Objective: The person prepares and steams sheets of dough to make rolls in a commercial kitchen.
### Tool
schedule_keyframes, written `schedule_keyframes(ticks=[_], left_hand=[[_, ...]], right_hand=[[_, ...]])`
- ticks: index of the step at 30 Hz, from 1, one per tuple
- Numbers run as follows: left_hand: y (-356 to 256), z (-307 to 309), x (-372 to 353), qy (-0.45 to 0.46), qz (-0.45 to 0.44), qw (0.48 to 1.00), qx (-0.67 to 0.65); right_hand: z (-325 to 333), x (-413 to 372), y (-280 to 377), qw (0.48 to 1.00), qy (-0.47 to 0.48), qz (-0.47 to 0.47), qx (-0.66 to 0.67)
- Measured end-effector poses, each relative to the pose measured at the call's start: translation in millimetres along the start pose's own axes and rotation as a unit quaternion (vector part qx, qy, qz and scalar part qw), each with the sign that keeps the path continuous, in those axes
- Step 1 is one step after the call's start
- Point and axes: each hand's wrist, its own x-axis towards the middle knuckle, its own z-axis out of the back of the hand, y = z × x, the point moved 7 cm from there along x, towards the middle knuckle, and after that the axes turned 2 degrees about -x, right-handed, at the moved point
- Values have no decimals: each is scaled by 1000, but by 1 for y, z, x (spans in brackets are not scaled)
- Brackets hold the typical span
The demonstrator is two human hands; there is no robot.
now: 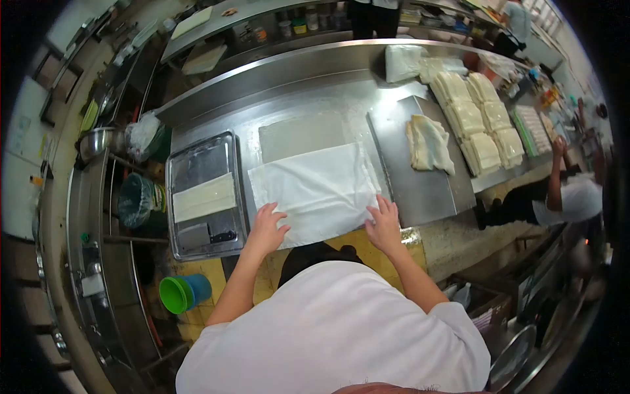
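Note:
A white cloth (pixel 315 187) lies spread over the near part of the steel table, with creases running across it. My left hand (pixel 268 226) rests at the cloth's lower left edge, fingers apart. At its lower right edge is my right hand (pixel 382 220), its fingers spread too. Beyond the cloth shows a pale flat sheet (pixel 302 133) on the table. To the left, a metal tray (pixel 197 154) holds a pale folded strip (pixel 205 198) and a broad-bladed cleaver (pixel 195 236) with a dark handle.
Right of the cloth, a crumpled cloth (pixel 429 144) lies on a steel board (pixel 400 177); stacked pale bundles (pixel 482 121) sit further right. A co-worker (pixel 571 197) stands at the right. A green bucket (pixel 175 295) is on the floor at lower left.

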Motion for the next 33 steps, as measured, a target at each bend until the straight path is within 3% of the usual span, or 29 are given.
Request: schedule_keyframes(ticks=[4, 12, 15, 19, 28, 33], left_hand=[[-51, -15, 23, 42, -105, 994, 7], [-110, -67, 29, 182, -337, 922, -62], [-123, -78, 9, 249, -409, 876, -54], [-128, -102, -28, 342, -494, 798, -53], [-151, -130, -159, 485, -631, 603, -60], [-141, -141, -219, 527, -646, 552, -31]], right_hand=[[32, -19, -3, 997, -63, -42, 2], [42, -153, -22, 943, -164, -288, -14], [28, -217, 10, 891, -185, -413, -30], [-8, -290, 79, 832, -213, -513, -22], [-62, -400, 227, 709, -243, -662, 16], [-84, -445, 277, 652, -318, -688, 15]])
